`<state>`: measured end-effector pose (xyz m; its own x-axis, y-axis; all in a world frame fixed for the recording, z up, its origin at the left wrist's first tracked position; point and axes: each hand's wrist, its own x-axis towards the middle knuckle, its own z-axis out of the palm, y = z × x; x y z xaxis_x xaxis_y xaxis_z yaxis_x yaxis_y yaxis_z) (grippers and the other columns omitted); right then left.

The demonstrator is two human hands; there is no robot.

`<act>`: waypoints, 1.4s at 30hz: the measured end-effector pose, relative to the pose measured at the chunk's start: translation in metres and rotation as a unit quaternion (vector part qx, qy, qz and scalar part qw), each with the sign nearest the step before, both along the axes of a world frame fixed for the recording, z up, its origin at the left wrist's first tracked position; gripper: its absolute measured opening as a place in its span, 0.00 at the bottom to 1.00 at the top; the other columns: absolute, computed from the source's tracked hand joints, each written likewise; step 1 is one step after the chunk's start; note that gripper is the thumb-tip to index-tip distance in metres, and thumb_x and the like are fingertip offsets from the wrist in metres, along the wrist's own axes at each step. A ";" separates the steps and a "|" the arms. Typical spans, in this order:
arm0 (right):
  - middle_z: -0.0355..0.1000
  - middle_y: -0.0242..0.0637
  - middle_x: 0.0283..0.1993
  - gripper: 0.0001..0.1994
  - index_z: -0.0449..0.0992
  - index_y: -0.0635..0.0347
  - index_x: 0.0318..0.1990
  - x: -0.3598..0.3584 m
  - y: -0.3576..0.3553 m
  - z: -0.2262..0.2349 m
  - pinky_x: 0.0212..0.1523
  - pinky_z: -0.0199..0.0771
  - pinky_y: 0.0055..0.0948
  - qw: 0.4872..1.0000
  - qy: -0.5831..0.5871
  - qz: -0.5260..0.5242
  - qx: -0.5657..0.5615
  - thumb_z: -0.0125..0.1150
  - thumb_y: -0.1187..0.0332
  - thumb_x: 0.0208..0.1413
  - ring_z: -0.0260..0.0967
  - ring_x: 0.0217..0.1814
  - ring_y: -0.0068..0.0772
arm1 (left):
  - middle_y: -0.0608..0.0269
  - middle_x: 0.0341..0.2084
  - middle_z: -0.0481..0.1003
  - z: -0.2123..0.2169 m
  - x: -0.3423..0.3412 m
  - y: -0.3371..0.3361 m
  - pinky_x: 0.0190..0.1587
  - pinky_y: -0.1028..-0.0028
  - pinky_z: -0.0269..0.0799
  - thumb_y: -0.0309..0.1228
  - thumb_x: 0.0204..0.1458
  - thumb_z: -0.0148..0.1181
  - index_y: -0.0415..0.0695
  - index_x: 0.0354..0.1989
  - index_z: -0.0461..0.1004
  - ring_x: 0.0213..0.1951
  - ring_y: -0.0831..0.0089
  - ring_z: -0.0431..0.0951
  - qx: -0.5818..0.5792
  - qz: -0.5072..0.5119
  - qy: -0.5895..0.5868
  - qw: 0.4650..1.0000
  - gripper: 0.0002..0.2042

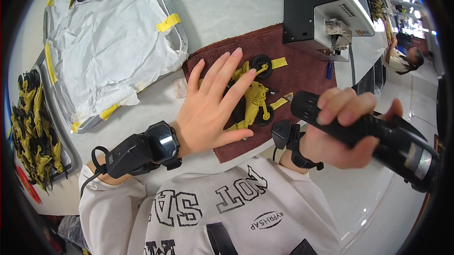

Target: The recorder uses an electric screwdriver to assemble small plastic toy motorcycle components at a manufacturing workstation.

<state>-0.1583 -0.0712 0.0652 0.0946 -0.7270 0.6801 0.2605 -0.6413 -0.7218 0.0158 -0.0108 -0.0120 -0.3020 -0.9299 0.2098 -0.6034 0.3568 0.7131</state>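
Note:
On a maroon cloth (307, 77) lies a yellow plastic toy vehicle (255, 95) with black wheels; part of its body is hidden under my hand. My left hand (208, 96) rests over its left side, fingers spread wide and palm down. A black electric screwdriver (392, 137) is wrapped in my right hand (324, 148). Its tip points left, toward the toy's right side, and appears close to the yellow arm by the lower wheel (265, 114); contact I cannot tell. A small screw-like piece (272, 93) shows on the cloth beside the toy.
A black and white machine (302, 9) stands beyond the cloth at right, near a small blue object (329, 70). A paper-lined tray (181, 42) sits at upper left. Another tray (70, 160) holds several yellow-black toys. A person (402, 61) is far right.

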 end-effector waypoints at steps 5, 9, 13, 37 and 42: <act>0.67 0.48 0.29 0.39 0.37 0.58 0.63 0.001 0.002 -0.013 0.30 0.73 0.37 0.998 0.011 0.055 0.038 0.60 0.60 0.55 0.68 0.22 0.39 | 0.47 0.64 0.49 -0.001 0.000 0.000 0.62 0.49 0.41 0.49 0.35 0.68 0.45 0.64 0.53 0.65 0.51 0.50 0.019 -0.009 -0.036 0.999 0.46; 0.68 0.47 0.29 0.39 0.37 0.58 0.63 -0.001 0.003 -0.007 0.30 0.73 0.38 0.998 0.018 0.052 0.026 0.59 0.60 0.55 0.68 0.21 0.39 | 0.48 0.63 0.52 0.001 -0.001 -0.001 0.63 0.49 0.40 0.50 0.35 0.67 0.44 0.64 0.53 0.65 0.51 0.50 0.020 -0.017 -0.048 0.998 0.46; 0.68 0.45 0.29 0.38 0.38 0.56 0.63 0.000 0.003 -0.005 0.30 0.72 0.38 0.996 0.004 0.076 0.036 0.59 0.61 0.56 0.67 0.22 0.37 | 0.49 0.62 0.55 -0.001 -0.002 -0.001 0.63 0.48 0.38 0.56 0.38 0.62 0.41 0.63 0.55 0.64 0.50 0.51 0.008 -0.019 -0.062 0.998 0.46; 0.64 0.39 0.22 0.26 0.50 0.59 0.58 -0.017 -0.022 0.041 0.25 0.69 0.32 0.999 0.009 -0.049 -0.021 0.53 0.68 0.54 0.63 0.18 0.33 | 0.50 0.59 0.59 0.002 -0.006 -0.001 0.62 0.48 0.41 0.51 0.33 0.65 0.42 0.62 0.57 0.63 0.50 0.53 0.011 -0.006 -0.068 0.998 0.45; 0.64 0.38 0.19 0.23 0.58 0.64 0.53 -0.024 -0.100 0.060 0.18 0.66 0.27 0.976 0.013 -0.214 -0.029 0.54 0.78 0.48 0.62 0.14 0.31 | 0.50 0.58 0.58 0.001 -0.002 -0.003 0.63 0.49 0.42 0.49 0.34 0.66 0.43 0.63 0.54 0.64 0.52 0.52 0.005 -0.012 -0.074 0.997 0.46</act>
